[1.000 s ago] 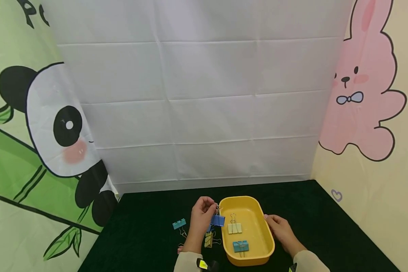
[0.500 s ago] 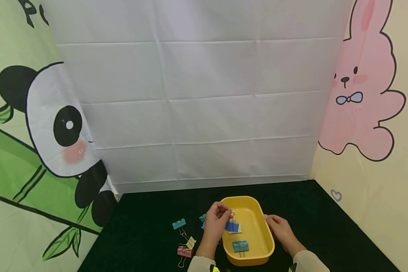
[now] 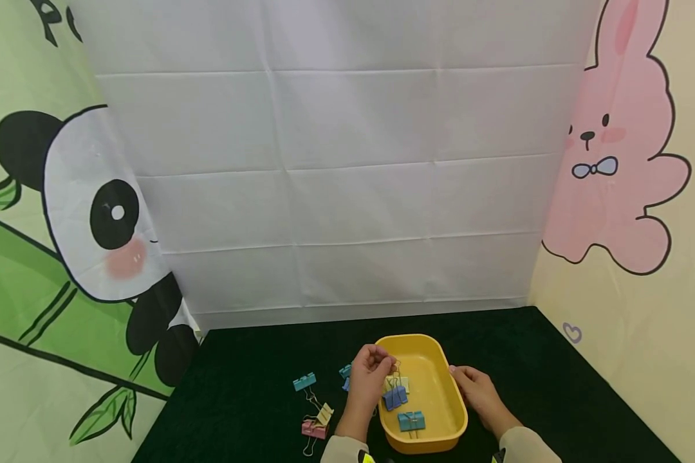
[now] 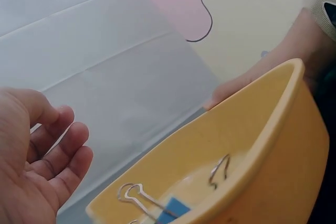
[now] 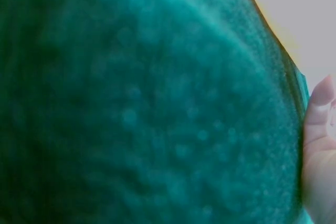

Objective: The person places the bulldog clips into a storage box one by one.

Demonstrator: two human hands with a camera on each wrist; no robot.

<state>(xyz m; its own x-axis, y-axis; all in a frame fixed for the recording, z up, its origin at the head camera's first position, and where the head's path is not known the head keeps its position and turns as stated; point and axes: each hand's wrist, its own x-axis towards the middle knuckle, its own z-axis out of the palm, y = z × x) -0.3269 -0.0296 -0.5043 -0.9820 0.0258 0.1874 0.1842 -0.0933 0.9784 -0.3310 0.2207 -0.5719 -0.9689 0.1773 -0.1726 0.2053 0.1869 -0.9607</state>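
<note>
1. the blue binder clip is chunky, with thin silvery wire handles; it's in the yellow tray, right by a pale yellow clip, with a teal clip lower down.
2. left hand is above the tray's left side, fingers loosely bent, thumb and index close, holding nothing.
3. right hand touches the right rim; can't tell how far its fingers close.
4. writing: dark letter "p" on the green backdrop, next letter cut off.
</note>
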